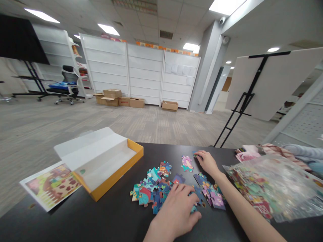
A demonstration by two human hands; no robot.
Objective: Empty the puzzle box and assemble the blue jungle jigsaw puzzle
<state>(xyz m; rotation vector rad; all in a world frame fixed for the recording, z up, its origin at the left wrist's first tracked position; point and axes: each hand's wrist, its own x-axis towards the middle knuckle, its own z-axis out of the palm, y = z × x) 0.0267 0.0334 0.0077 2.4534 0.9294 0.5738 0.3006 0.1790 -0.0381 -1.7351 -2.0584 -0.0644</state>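
My left hand [178, 208] lies palm down with fingers spread over the front of a heap of jigsaw puzzle pieces [153, 186], hiding part of it. Farther forward, my right hand [207, 163] has its bent fingertips on a small dark puzzle piece [194, 153], mostly covered by the fingers. Just left of it, pink and teal puzzle pieces [187, 163] lie together, apart from the heap. More loose purple and dark blue pieces [214, 196] are spread below my right wrist.
An open yellow box [118, 169] with a white lid flap stands left on the black table [118, 218]. A printed picture sheet [52, 186] lies partly under it. At right are clear bags of puzzle pieces [267, 188] and folded cloths [282, 153]. A black-framed board stand [242, 104] rises beyond.
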